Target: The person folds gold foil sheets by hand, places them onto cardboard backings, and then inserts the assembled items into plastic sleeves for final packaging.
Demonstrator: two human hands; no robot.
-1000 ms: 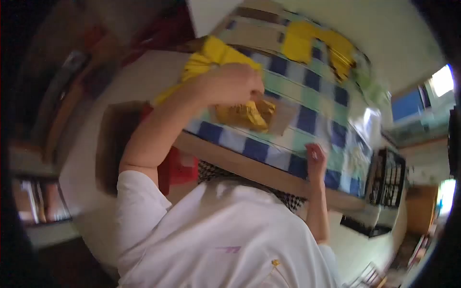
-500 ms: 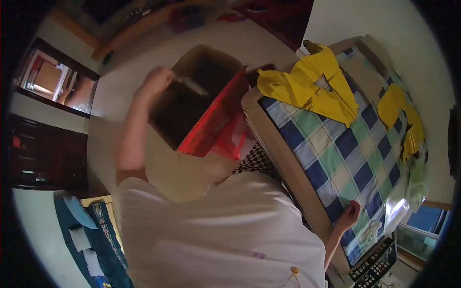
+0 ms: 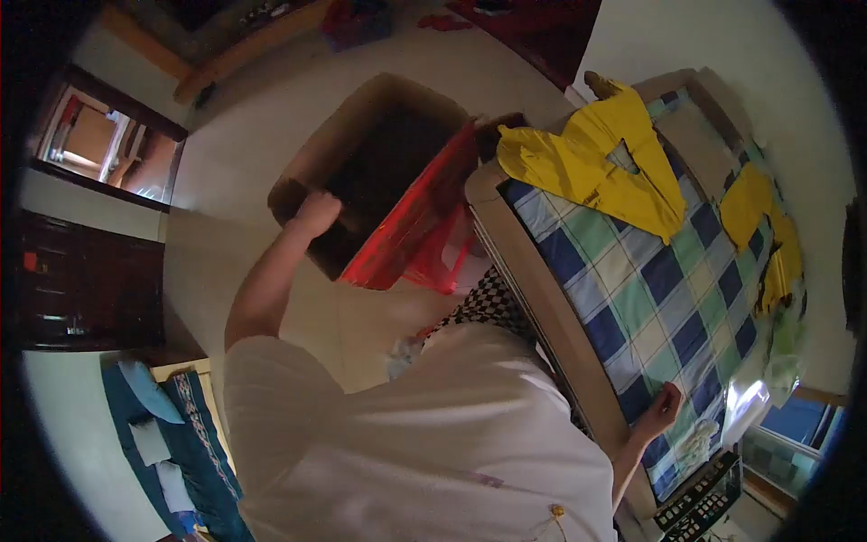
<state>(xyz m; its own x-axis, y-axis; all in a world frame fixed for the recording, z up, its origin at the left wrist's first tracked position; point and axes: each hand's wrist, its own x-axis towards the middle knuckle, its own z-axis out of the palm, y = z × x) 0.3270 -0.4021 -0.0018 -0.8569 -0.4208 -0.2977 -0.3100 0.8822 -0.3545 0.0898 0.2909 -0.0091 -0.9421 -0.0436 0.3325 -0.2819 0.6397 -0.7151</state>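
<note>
My left hand (image 3: pixel 318 214) is closed at the near left rim of a large open cardboard box (image 3: pixel 312 149), with its fingertips turned inward. Whether it grips the rim or a small thing is hidden. The box stands tilted, dark inside, with a red side facing right. Beside it hangs a red plastic bag (image 3: pixel 442 262). My right hand (image 3: pixel 664 408) is low over the checkered cloth (image 3: pixel 623 298), its fingers curled together; anything in them is too small to make out. Near it lies a crumpled whitish bundle (image 3: pixel 697 440).
Yellow cut pieces (image 3: pixel 605 163) lie on the cloth's far part, with more yellow material (image 3: pixel 768 244) at the right. A raised brown edge (image 3: pixel 560 316) borders the cloth. A dark device with buttons (image 3: pixel 700 497) is at lower right. A blue-green sofa (image 3: pixel 172 443) stands at lower left.
My left hand, blurred before, has come back towards me along the box's left side to its near corner. My right hand has barely moved. The view has shifted slightly.
</note>
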